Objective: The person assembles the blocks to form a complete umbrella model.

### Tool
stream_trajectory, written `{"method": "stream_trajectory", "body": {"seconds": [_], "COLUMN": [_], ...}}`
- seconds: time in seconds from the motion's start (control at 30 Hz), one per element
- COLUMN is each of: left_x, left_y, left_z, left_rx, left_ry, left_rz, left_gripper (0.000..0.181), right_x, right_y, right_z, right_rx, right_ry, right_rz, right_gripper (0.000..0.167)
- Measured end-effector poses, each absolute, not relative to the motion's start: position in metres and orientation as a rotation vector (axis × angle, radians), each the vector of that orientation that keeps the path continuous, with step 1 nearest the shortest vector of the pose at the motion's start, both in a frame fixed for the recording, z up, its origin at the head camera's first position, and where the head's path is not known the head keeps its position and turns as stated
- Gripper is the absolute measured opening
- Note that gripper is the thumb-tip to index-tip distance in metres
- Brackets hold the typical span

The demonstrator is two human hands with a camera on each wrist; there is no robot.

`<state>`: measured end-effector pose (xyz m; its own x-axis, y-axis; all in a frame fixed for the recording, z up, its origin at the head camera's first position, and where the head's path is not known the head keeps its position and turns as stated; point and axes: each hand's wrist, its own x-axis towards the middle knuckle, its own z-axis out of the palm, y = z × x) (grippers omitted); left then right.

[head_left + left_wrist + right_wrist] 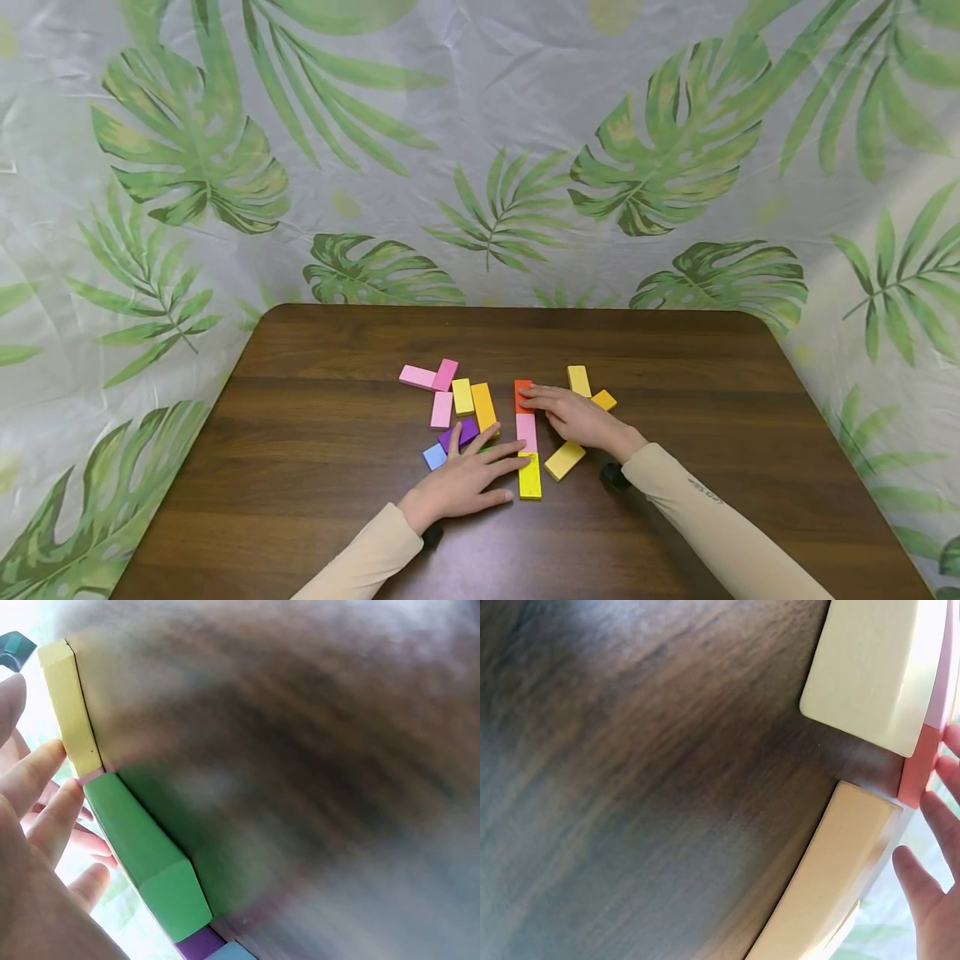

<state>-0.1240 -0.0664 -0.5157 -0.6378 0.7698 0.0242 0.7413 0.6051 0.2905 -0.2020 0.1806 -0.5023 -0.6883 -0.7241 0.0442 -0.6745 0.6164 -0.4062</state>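
Observation:
Three blocks lie end to end in a line: red (pixel 522 402) at the far end, pink (pixel 527 432) in the middle, bright yellow (pixel 529 479) nearest. The right hand (pixel 581 417) rests its fingertips on the red block. The left hand (pixel 461 483), fingers spread, touches the bright yellow block with a fingertip. Under and beside the left hand are a green block (pixel 142 855), mostly covered in the head view, and a purple block (pixel 459 434). The right wrist view has the fingers (pixel 941 817) at the red block's (pixel 919 766) edge.
Left of the line lie pink blocks (pixel 442 410), a light yellow block (pixel 462 397), an orange block (pixel 483 407) and a blue block (pixel 434 456). To the right are pale yellow blocks (pixel 564 460) and another orange one (pixel 603 400). A leaf-patterned cloth (pixel 510 100) hangs behind the table (pixel 300 500).

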Motion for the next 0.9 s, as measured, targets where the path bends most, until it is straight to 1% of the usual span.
{"method": "stream_trajectory", "body": {"seconds": [0.27, 0.57, 0.67, 0.9], "left_x": [-0.125, -0.129, -0.134, -0.15], "left_y": [-0.066, -0.063, -0.06, -0.047], "left_z": [-0.515, -0.513, -0.511, -0.508], "left_rx": [1.304, 1.284, 1.267, 1.243], "left_ry": [2.722, 2.739, 2.75, 2.742], "left_rz": [0.438, 0.449, 0.449, 0.405], "left_gripper": [0.05, 0.051, 0.054, 0.07], "right_x": [-0.201, -0.197, -0.195, -0.193], "right_y": [0.182, 0.193, 0.201, 0.223], "right_z": [-0.502, -0.501, -0.501, -0.505], "right_rx": [-1.163, -1.08, -1.06, -1.0], "right_ry": [2.708, 2.748, 2.772, 2.821], "right_rz": [-0.61, -0.656, -0.687, -0.721], "right_gripper": [0.042, 0.046, 0.047, 0.045]}}
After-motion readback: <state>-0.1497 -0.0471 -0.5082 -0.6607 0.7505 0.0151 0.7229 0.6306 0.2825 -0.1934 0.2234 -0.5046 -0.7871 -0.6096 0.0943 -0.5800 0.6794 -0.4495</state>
